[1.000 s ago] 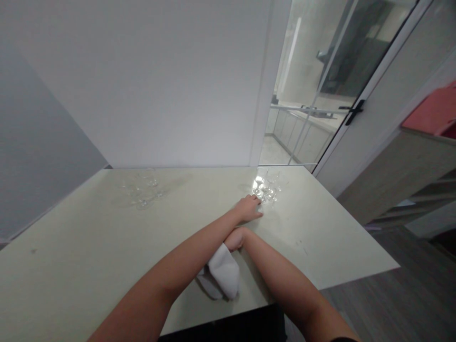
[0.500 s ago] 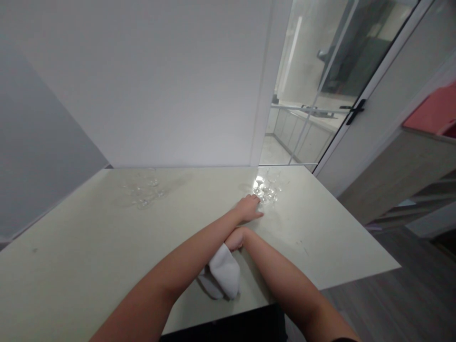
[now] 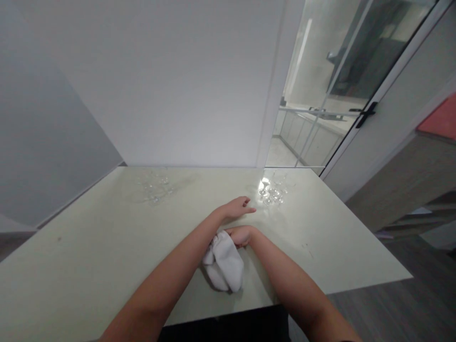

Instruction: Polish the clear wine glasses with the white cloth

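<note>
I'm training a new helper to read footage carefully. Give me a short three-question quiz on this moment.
1. True or false: the right hand grips the white cloth.
2. Which is nearer the left hand: A, the glasses by the glass door, or B, the glasses at the far left of the table?
3. Fill in: the left forearm crosses ____ the right.

Key: 1 true. 2 A. 3 over.
</note>
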`<state>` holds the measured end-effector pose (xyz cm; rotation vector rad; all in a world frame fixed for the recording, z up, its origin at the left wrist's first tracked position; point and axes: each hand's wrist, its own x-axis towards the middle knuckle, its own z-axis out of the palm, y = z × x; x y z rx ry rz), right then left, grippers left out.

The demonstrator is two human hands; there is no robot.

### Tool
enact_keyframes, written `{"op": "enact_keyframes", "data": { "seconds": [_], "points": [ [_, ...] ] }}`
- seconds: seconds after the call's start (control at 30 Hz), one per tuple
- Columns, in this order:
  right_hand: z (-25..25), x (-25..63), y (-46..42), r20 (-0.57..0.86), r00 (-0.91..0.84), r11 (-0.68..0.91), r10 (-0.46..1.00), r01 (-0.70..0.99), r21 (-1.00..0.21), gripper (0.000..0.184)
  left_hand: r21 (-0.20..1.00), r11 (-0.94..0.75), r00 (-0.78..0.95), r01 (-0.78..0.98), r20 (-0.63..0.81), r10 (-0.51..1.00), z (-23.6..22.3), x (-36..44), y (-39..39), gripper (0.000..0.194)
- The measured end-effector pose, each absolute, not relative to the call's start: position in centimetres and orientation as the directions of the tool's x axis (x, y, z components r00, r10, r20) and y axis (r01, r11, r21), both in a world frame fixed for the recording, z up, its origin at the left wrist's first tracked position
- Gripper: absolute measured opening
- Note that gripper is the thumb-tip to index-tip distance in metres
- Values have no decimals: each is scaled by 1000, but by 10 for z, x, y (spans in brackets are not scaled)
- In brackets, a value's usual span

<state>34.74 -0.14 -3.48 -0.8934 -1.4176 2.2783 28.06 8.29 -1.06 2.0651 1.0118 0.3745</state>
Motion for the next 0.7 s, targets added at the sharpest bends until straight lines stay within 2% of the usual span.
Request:
{"op": "enact_keyframes", "data": {
  "seconds": [0.03,0.1,0.17,0.23,0.4,0.5,0.7],
  "points": [
    [-39,348,2,-403,-762,-511,507,111,-852,30,807,-313,634,500,-94,768,-9,265,80,60],
    [-47,349,7,-442,-733,-555,517,106,-825,26,885,-203,620,419,-116,776,-6,234,71,56],
    [-52,349,12,-374,-709,-542,598,-14,-840,24,947,-80,563,311,-116,819,-5,207,58,56],
    [-55,349,15,-331,-691,-534,643,-95,-840,25,970,-29,507,243,-101,856,-5,187,45,56],
    [-52,353,12,-380,-666,-567,642,-79,-820,30,966,-18,505,257,-119,855,-13,166,29,59],
    [-49,354,9,-382,-651,-572,656,-98,-815,25,971,-13,501,240,-112,858,-22,165,32,62],
    [-54,355,9,-367,-629,-544,685,-106,-833,19,923,-192,514,333,-7,858,-33,170,34,57]
  ]
}}
